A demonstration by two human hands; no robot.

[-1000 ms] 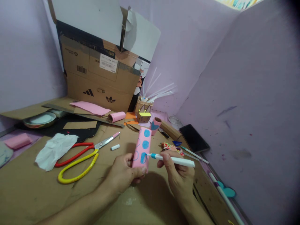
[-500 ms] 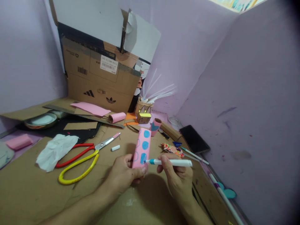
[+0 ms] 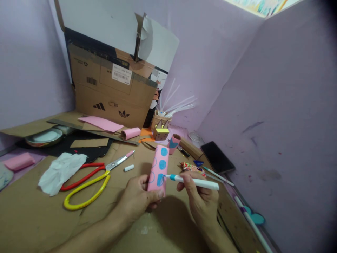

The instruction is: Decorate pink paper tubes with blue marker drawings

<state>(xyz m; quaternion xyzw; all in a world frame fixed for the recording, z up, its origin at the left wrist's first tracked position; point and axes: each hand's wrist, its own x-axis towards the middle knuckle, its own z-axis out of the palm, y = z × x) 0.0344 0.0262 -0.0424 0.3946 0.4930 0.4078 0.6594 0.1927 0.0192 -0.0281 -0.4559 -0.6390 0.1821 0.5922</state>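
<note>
My left hand [image 3: 142,193] grips the lower end of a pink paper-covered tube [image 3: 156,165], flattened in shape, thumb on its front. Blue filled circles run down its right side, and unfilled blue outlines show along its left. Between the fingers of my right hand [image 3: 201,196] is a white marker [image 3: 202,183] with a blue band near its nib. The nib is at the right edge of the lowest blue circle; whether it touches I cannot tell. A white marker cap [image 3: 129,168] lies to the left of the tube.
Scissors with red and yellow handles [image 3: 89,186] and crumpled tissue [image 3: 61,172] lie at left. Behind stand a cardboard box [image 3: 110,95], a pink roll [image 3: 131,133] and a pink tube with a blue heart [image 3: 174,143]. At right lies a dark phone [image 3: 218,157].
The marker nib has moved slightly up and right on the lowest circle, and more of that circle is blue. My left hand still holds the tube in nearly the same place.
</note>
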